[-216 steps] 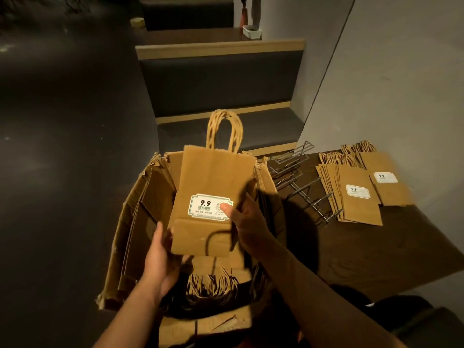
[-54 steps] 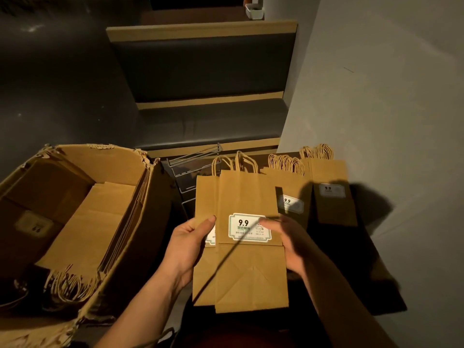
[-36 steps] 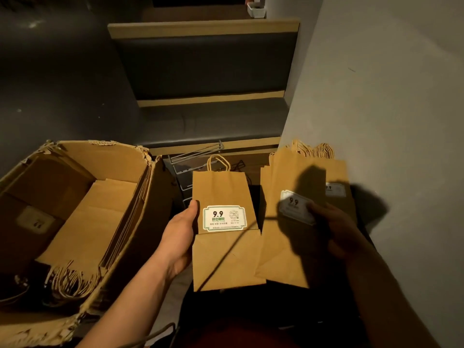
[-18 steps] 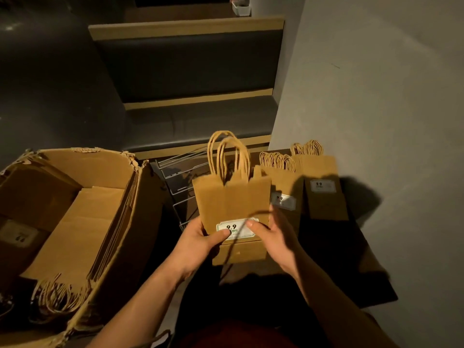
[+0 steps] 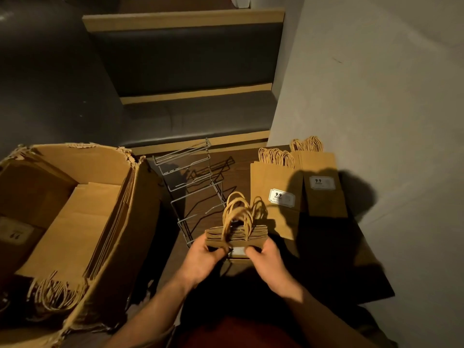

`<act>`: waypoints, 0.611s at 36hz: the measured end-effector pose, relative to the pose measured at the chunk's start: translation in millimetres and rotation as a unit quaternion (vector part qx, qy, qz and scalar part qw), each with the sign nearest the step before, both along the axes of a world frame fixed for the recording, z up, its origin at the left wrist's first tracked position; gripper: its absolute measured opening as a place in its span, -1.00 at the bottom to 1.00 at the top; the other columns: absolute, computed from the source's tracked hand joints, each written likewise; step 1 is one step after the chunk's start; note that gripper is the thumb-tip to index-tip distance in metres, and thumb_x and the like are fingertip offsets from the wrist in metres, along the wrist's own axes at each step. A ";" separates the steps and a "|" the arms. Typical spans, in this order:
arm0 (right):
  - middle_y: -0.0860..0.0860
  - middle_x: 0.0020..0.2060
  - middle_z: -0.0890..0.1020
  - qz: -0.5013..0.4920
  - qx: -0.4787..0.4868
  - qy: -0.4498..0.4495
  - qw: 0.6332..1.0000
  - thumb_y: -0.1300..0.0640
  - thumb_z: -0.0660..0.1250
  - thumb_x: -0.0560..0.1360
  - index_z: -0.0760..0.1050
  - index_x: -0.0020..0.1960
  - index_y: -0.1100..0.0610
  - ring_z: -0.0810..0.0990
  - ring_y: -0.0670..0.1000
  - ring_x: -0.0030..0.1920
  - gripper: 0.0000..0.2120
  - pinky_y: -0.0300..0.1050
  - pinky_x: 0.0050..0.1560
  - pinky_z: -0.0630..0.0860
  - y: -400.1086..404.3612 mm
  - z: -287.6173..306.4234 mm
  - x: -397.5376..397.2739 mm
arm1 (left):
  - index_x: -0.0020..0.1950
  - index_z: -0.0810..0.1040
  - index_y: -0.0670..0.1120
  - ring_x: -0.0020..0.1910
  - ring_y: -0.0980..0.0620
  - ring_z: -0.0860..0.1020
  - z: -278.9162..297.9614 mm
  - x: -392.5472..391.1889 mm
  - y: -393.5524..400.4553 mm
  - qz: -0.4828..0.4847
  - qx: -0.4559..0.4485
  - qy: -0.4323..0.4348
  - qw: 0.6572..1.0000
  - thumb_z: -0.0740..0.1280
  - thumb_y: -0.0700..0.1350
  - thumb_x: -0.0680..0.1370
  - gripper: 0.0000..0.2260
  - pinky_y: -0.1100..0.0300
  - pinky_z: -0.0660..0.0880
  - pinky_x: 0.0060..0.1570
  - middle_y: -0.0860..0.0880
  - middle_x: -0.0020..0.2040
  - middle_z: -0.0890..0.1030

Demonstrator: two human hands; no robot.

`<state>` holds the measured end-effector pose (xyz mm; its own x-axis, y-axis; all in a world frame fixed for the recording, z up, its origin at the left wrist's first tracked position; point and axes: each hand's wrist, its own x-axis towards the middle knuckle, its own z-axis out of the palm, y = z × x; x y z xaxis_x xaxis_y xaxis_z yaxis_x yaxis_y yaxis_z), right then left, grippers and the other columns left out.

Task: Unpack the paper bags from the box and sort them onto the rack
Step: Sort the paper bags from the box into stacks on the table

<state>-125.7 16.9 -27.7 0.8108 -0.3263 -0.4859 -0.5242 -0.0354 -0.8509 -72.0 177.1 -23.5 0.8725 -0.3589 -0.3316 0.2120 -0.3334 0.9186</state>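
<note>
I hold a small stack of brown paper bags (image 5: 237,236) upright, seen from above with the twisted handles pointing up. My left hand (image 5: 204,259) grips its left side and my right hand (image 5: 267,259) grips its right side, thumbs on the near face by the white label. The stack is at the near end of the wire rack (image 5: 190,187), which lies on the dark table (image 5: 351,272). The open cardboard box (image 5: 125,222) at the left holds more flat bags (image 5: 62,237).
Two piles of labelled bags lie flat on the table right of the rack: a middle pile (image 5: 276,197) and a far pile (image 5: 321,187) against the grey wall (image 5: 376,96). A dark upholstered bench (image 5: 195,116) stands beyond the table.
Six seconds ago I held a bag over the box. Since then I turned to the table, split a pair, laid one bag on the middle pile, and tipped the stack upright at the rack.
</note>
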 end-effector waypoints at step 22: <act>-0.04 0.06 0.65 -0.069 0.075 -0.003 0.995 0.35 0.20 0.50 0.46 0.23 -0.02 0.63 -0.04 0.07 -0.60 -0.15 -0.01 0.57 -21.4 -4.3 11.7 | 0.22 0.36 -0.10 -0.49 0.21 0.42 -6.4 3.9 -15.0 -0.028 -0.004 0.095 0.995 0.31 -0.36 0.54 -0.67 0.34 0.34 -0.49 0.09 -0.36 0.55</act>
<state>-114.0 -4.5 -32.0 0.7668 -0.3586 -0.5323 -0.5096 0.1641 -0.8446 -68.1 162.1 -29.9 0.7732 -0.4083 -0.4853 0.3633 -0.3421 0.8666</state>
